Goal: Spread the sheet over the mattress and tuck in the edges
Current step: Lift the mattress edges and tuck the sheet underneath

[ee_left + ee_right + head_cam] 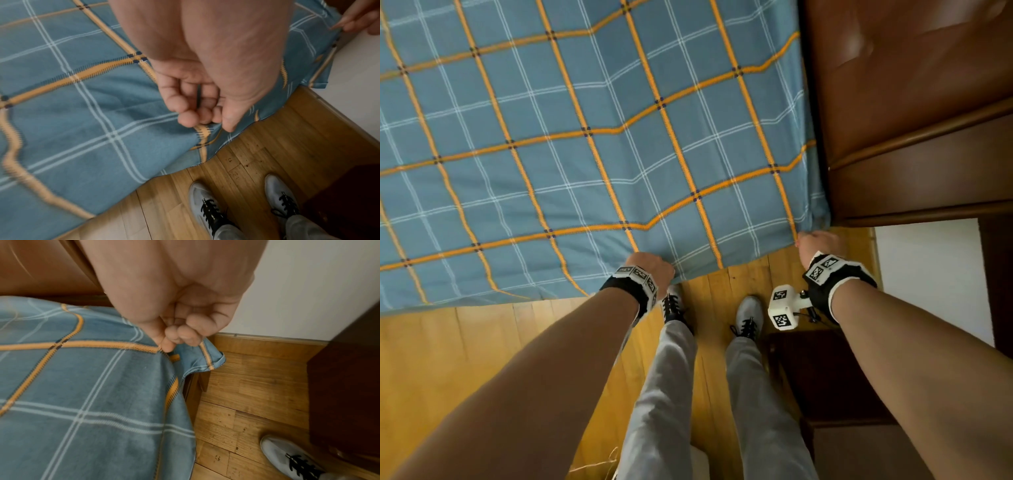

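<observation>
Blue checked sheet point(585, 144) lies over the bed, covering the top from far left to the near right corner; mattress itself not visible under it. Low ripples run across the cloth, so it looks spread but not yet pulled flat. Near edge hangs loose over the wooden floor point(482, 342), untucked along the whole stretch in view.

Both hands sit on that near edge, apart from each other. Probably placed this way to tension one section between them before pushing it under.

Left hand point(650, 269): fingers curled, fingertips point(188, 119) and thumb pinching a small fold of the hem at an orange stripe. Grip is light, at the tips only, not a fistful.

Right hand point(816, 241): at the corner of the sheet, near the brown padded headboard point(900, 85). Fingers curled tight, thumb and first fingers nipping the cloth just inside the corner; a small flap sticks out past the grip toward the wall point(308, 280).

Judgement: the corner hold lets the person square the sheet against the headboard end. Tucking not begun on this side.

Grey shoes point(748, 317) stand close to the bed.
</observation>
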Demonstrator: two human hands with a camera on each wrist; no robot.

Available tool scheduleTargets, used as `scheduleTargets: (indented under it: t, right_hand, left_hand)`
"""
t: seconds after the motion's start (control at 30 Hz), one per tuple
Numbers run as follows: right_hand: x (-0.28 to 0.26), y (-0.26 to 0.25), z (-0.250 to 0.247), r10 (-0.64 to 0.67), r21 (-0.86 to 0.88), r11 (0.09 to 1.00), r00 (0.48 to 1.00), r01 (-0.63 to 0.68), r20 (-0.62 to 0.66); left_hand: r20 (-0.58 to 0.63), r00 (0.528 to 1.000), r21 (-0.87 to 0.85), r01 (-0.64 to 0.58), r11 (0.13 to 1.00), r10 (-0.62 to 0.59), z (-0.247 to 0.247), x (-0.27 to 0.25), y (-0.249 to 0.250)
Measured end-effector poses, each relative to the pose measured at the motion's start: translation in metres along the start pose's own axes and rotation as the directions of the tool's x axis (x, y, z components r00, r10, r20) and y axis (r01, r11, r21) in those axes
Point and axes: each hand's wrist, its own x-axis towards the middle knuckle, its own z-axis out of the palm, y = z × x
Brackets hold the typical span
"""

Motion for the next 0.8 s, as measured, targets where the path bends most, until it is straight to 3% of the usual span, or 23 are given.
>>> scheduleTargets:
  t: [0.07,0.27,0.33,0.4,0.5,0.6,0.7,0.8]
  right_hand:
    - [0.001,0.0,-0.003,-0.027,-0.023,0.999,1.0,0.027,0.004]
    - [-0.003,0.003,0.002,-0.023,0.135,0.991,1.0,0.024,-0.009]
    - [-0.001,0.004,0.003,0.082,0.387,0.918,0.996,-0.082,0.018]
    - [0.003,0.005,-0.001,0.16,0.549,0.809,0.977,-0.211,0.14]
    - [0.012,0.006,-0.006,0.184,0.613,0.73,0.951,-0.302,0.249]
    - [0.021,0.0,0.0,0.104,0.683,0.672,0.949,-0.287,0.297]
    - [0.03,0.001,0.008,0.057,0.719,0.663,0.972,-0.209,0.23]
    - [0.037,0.01,0.015,0.06,0.794,0.555,0.964,-0.249,0.261]
  left_hand:
    - [0.005,1.0,0.005,-0.009,1.0,0.009,0.001,-0.002,0.002]
    - [-0.006,1.0,-0.039,0.01,0.999,-0.01,-0.002,0.0,0.006]
    - [-0.054,0.999,-0.067,-0.004,0.998,0.001,-0.013,-0.003,0.007]
    - [-0.196,0.98,-0.126,0.02,0.992,-0.045,-0.037,-0.007,0.01]
    - [-0.421,0.902,-0.23,-0.001,0.973,-0.099,-0.075,0.002,0.015]
    - [-0.447,0.888,-0.298,-0.036,0.954,-0.106,-0.104,0.02,0.023]
    - [-0.431,0.896,-0.326,-0.049,0.944,-0.102,-0.119,0.042,0.036]
    - [-0.449,0.891,-0.35,-0.11,0.93,-0.064,-0.122,0.058,0.046]
